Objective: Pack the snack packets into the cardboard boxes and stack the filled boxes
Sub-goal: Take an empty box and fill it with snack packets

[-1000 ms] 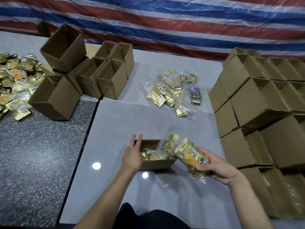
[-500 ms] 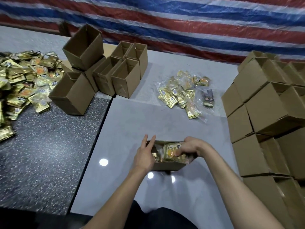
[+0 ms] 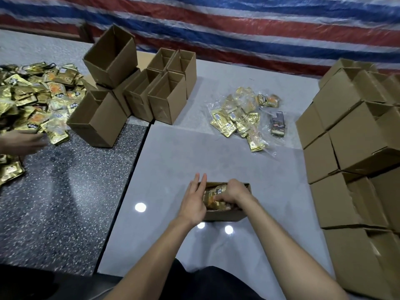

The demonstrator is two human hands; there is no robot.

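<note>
A small open cardboard box (image 3: 225,215) lies on the grey floor tile in front of me, with gold snack packets (image 3: 213,197) inside it. My left hand (image 3: 193,202) rests flat against the box's left side, fingers straight. My right hand (image 3: 230,192) reaches into the box from above, its fingers curled on the gold packets there. A loose bunch of gold packets in clear wrap (image 3: 242,118) lies farther back on the tile.
Several empty open boxes (image 3: 138,98) stand at the back left. A big heap of gold packets (image 3: 36,98) covers the dark speckled tile at left, where another person's hand (image 3: 23,141) reaches in. Stacked boxes (image 3: 355,152) line the right side.
My right hand brought a bundle of packets from the box's right side into the box and now pushes them down. My left hand stayed at the box's left side. The view shifted left.
</note>
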